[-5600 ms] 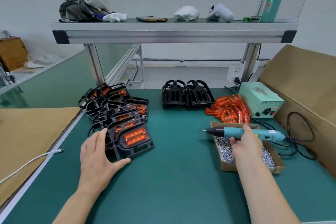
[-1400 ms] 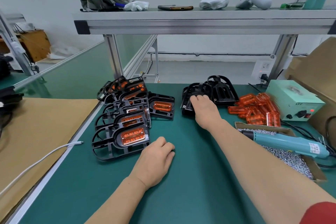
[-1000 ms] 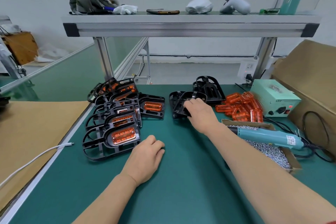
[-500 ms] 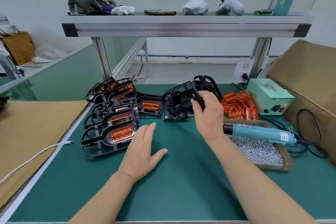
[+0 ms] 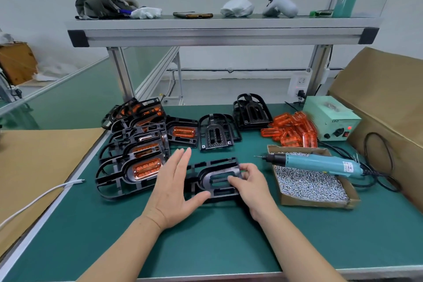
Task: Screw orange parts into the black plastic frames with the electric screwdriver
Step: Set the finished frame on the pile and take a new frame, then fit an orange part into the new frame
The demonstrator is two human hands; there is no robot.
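An empty black plastic frame (image 5: 215, 175) lies flat on the green mat in front of me. My right hand (image 5: 250, 182) pinches its right end. My left hand (image 5: 175, 186) hovers over its left side, fingers straight and spread, thumb near its lower edge. The teal electric screwdriver (image 5: 318, 163) rests across a cardboard box of screws (image 5: 311, 186). Loose orange parts (image 5: 289, 131) are heaped at the back right. Two more empty black frames (image 5: 216, 133) (image 5: 250, 110) stand behind.
Finished frames with orange inserts (image 5: 137, 142) are stacked at the left. A pale green power supply box (image 5: 330, 119) sits at the back right, its cables trailing to the screwdriver. A large cardboard box (image 5: 386, 107) borders the right. A white cable (image 5: 39, 199) lies at the left edge.
My right hand has brought the black frame from the back pile down onto the mat in front of me. My left hand has opened and moved over the frame.
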